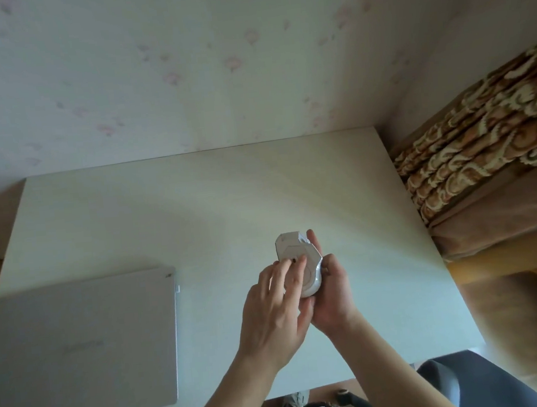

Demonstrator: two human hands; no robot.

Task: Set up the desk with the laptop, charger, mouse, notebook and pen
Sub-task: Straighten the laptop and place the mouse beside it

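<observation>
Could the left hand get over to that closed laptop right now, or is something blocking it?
Probably yes. The laptop lies closed on the desk on the left hand's own side, with bare desk between them. But its fingers are busy on the underside of the mouse that the right hand holds.

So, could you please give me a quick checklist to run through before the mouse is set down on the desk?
1. Mouse held: ok, right hand cradles it, left hand fingers on its underside.
2. Underside turned up: not ok for placing.
3. Switch on: cannot tell.
4. Bare desk right of the laptop: ok.
5. Laptop lid closed: ok.
6. Notebook, pen in view: not ok.
</observation>
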